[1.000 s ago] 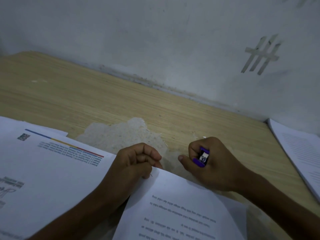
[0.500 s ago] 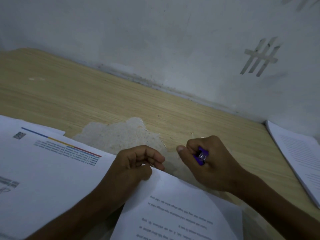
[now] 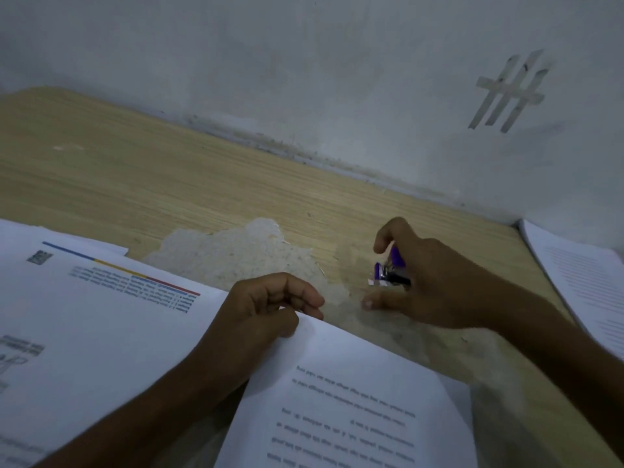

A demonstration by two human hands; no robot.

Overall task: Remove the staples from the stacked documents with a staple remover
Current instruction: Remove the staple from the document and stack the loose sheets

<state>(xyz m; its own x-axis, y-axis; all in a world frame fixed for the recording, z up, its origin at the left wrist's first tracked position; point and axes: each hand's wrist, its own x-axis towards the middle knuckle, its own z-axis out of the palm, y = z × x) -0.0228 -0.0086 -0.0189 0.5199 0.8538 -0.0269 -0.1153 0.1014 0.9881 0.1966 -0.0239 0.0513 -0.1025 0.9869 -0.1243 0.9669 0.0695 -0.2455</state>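
The stapled corner of the document (image 3: 337, 383) lies left of the staple remover (image 3: 388, 273) and a little nearer the person, so the coming move runs leftward and down. The left hand (image 3: 266, 309) pinches that corner with curled fingers, lifting it off the surface (image 3: 169, 170). The right hand (image 3: 439, 282) hovers just beside it and grips the purple remover, thumb spread away, its metal end facing the corner; no staple is visible

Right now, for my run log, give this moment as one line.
left hand: pinches document corner | right hand: holds purple staple remover over table, clear of the paper
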